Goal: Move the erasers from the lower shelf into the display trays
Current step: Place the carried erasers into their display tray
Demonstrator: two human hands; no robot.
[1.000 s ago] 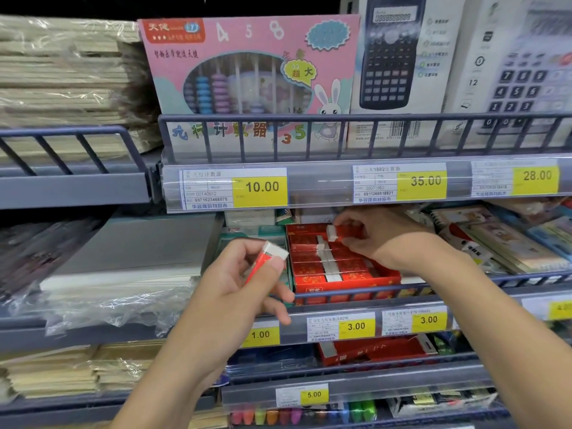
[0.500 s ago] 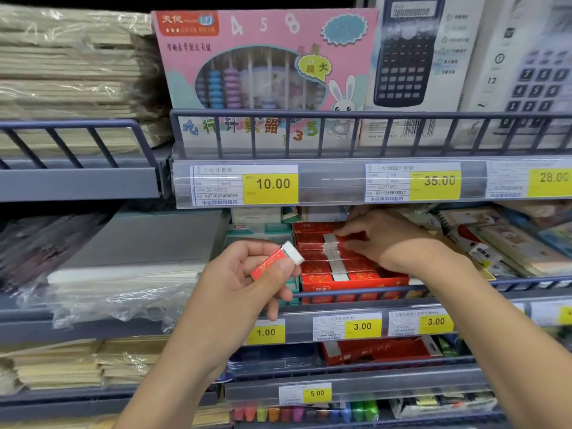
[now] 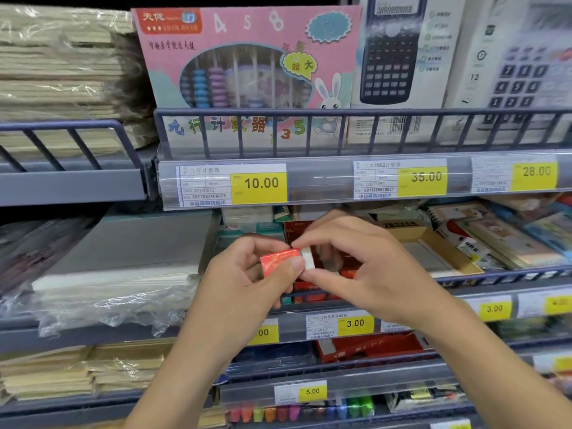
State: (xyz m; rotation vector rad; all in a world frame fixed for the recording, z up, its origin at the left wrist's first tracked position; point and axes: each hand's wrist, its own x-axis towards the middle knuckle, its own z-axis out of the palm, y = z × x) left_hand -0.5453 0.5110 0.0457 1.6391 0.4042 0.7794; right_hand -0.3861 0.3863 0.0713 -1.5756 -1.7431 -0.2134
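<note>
1. My left hand grips a small white eraser in a shiny red paper sleeve, fingers curled round the sleeve.
2. My right hand pinches the eraser's bare white end between thumb and forefinger.
3. The eraser is held in the air, in front of the red cardboard display tray at the middle shelf's front edge.
</note>
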